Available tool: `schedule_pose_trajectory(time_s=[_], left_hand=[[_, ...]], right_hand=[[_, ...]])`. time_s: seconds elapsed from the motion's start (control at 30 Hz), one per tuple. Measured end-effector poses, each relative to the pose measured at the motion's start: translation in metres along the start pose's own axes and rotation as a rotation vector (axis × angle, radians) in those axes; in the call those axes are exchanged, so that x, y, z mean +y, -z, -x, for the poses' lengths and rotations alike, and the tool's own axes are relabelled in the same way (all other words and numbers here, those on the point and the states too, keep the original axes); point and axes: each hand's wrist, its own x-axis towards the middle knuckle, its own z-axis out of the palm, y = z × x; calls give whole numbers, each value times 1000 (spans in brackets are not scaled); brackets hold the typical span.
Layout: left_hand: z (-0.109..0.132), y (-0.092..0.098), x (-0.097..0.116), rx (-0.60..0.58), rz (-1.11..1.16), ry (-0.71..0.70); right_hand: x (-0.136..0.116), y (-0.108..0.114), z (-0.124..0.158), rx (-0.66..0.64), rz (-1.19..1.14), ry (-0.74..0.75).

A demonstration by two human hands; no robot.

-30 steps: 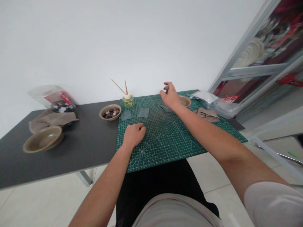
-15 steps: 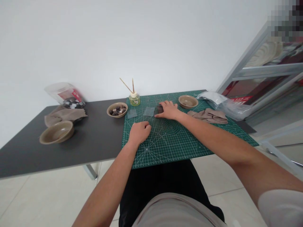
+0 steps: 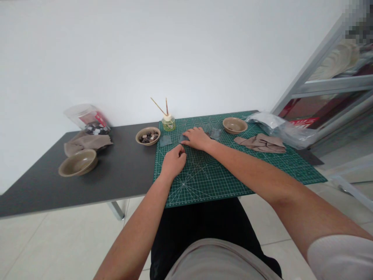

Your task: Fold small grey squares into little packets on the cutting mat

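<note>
My right hand (image 3: 196, 138) lies over a small clear grey-blue packet (image 3: 183, 138) on the green cutting mat (image 3: 221, 179). Its fingers are spread, with fingers and thumb at either side of the packet, partly covering it. Just nearer to me, my left hand (image 3: 173, 161) rests on the mat, its fingers curled in; what they may hold is hidden. A second clear packet (image 3: 166, 140) lies flat to the left. To the right of my right hand is a third packet (image 3: 215, 133), with a dark brownish piece (image 3: 208, 134) showing beside it.
A bowl of dark and pale stones (image 3: 148, 137) stands left of the mat, near a reed diffuser (image 3: 168, 123). On the right are another bowl (image 3: 234, 126), a brown cloth (image 3: 260, 143) and a plastic bag (image 3: 287, 130). Far left are a bowl (image 3: 78, 163), cloth (image 3: 87, 143) and tipped jar (image 3: 89, 118).
My right hand has moved left, from the dark piece to the middle packet. A clear packet now shows to its right. My left hand stays almost in place.
</note>
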Motion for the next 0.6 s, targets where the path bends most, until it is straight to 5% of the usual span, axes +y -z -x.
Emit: schedule_pose_trajectory(time_s=[0.17,0.3,0.43,0.6], left_hand=[[-1,-1,-1,19,22,19],[-1,-2,-2,51,57,6],[-2,-3,-3,97,118,-32],[-3,-1,-6,144,307,52]], right_hand=[[3,8,-4,35,-150,-99],[-1,15,5,138,-406,-39],[-7,19,30,298,-777,-71],[-10,18,65,268,-1315,-26]])
